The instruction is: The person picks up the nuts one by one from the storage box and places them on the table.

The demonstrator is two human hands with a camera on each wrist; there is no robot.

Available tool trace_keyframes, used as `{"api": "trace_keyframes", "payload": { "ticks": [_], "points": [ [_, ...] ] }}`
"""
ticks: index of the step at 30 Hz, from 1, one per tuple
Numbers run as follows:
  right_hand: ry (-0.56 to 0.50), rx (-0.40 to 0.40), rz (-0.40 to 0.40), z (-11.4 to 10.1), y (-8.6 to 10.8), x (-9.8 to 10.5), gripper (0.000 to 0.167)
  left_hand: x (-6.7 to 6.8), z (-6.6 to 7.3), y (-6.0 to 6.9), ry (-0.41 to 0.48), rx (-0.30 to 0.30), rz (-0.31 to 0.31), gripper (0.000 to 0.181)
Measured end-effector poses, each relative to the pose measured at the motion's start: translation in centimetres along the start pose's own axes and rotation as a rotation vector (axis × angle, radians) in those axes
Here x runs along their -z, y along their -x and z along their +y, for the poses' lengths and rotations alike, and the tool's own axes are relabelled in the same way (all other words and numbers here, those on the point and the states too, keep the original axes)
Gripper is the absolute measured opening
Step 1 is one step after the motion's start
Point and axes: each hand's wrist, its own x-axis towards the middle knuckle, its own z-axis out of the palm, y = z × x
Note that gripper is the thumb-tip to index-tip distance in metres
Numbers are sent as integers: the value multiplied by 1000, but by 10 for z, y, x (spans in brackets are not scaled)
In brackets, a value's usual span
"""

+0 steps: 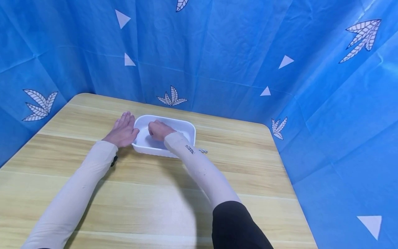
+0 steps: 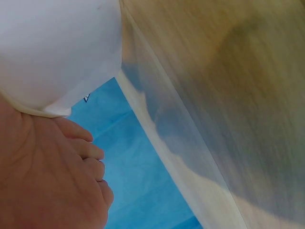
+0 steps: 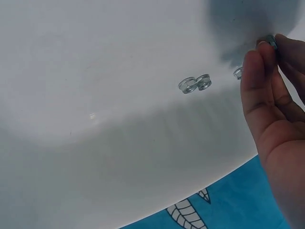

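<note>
Metal nuts [image 3: 188,86] are contained in a white tray [image 1: 149,151], where another nut [image 3: 271,41] is pinched between the closed-up fingers of the right hand [image 1: 160,130]. The tray's left end is touched by the left hand [image 1: 122,133], fingers straight, nothing grasped. Further nuts [image 1: 203,151] are seen on the table [image 1: 248,166]. Sleeve print [image 1: 189,149] cannot be read.

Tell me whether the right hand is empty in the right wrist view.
No, the right hand pinches a small metal piece between thumb and fingers.
</note>
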Motion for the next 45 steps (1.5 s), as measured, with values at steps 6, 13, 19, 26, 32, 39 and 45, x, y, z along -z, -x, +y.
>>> {"api": "trace_keyframes", "payload": {
  "ticks": [6, 13, 19, 26, 32, 39, 45],
  "points": [
    [-25, -6, -2, 2, 1, 0, 20, 1, 0, 0, 3, 0, -4, 75],
    [-32, -51, -22, 0, 3, 0, 12, 3, 2, 1, 5, 2, -3, 74],
    [-34, -119, -106, 0, 3, -1, 11, 1, 2, 1, 7, 0, -2, 74],
    [-102, -110, -5, 4, 0, -1, 12, 1, 1, 1, 11, -2, 2, 74],
    [-190, -96, 65, 6, 1, 1, 15, -1, 0, -1, 3, -6, 7, 74],
    [-273, 2, 152, 11, 3, 0, 12, 0, -2, -1, 4, -2, -5, 74],
    [-340, 9, 162, 13, 2, 0, 13, 0, -1, -1, 5, 2, -8, 74]
  ]
}}
